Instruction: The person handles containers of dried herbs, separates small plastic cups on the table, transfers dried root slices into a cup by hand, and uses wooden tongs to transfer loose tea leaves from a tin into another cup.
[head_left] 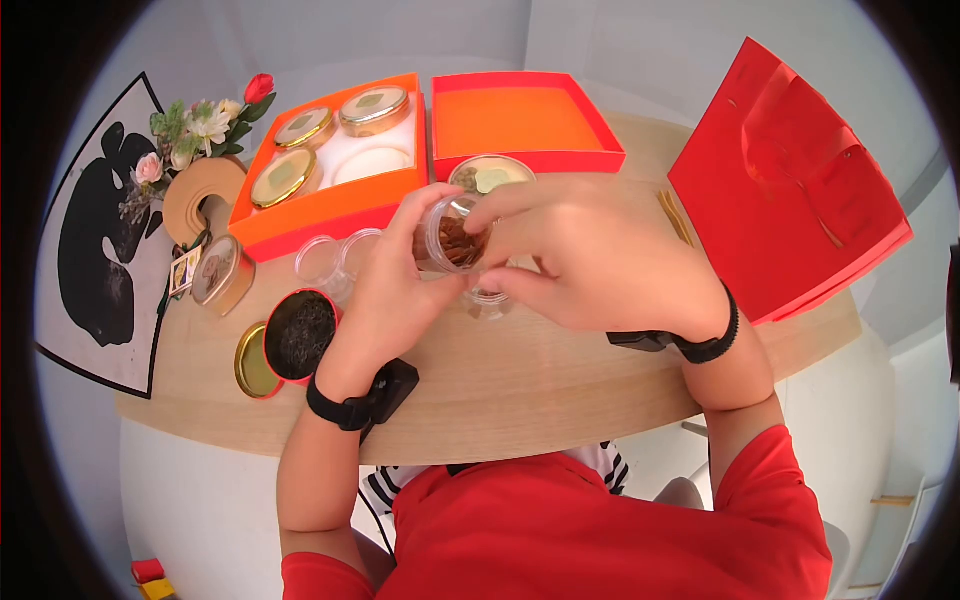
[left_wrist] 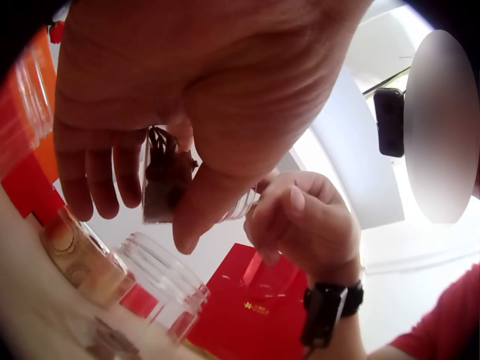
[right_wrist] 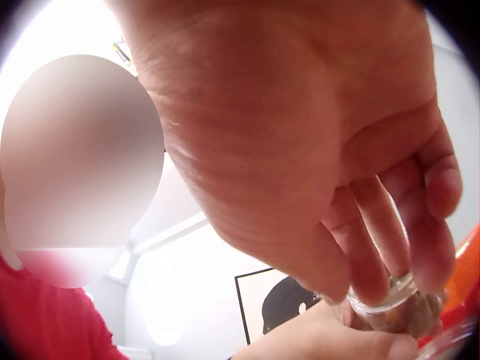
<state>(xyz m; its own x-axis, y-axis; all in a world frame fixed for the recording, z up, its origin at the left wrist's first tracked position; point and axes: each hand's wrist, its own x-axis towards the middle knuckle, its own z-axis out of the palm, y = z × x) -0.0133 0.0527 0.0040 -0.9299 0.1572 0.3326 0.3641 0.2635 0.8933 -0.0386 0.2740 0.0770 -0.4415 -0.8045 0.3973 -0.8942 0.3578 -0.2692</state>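
Note:
My left hand point(head_left: 395, 275) grips a clear jar point(head_left: 433, 245) of brown dried strips point(head_left: 462, 243), its mouth tipped toward my right hand. At that mouth are the bent fingers of my right hand point(head_left: 570, 255); its thumb lies lower, near the rim. In the right wrist view several fingertips overlap the jar's rim point(right_wrist: 382, 304), and I cannot tell whether they pinch any strips. Just below the held jar, another clear jar point(head_left: 490, 305) stands on the table, mostly hidden by the hands. The left wrist view shows this open jar point(left_wrist: 161, 277) more fully.
An orange box point(head_left: 335, 215) with several gold-lidded jars stands behind, beside its red lid point(head_left: 530, 160). A red bag point(head_left: 790, 190) is at right. Left are a red tin point(head_left: 300, 335) of dark shreds, its gold lid point(head_left: 258, 365), a lidded jar point(head_left: 222, 275) and flowers point(head_left: 205, 125).

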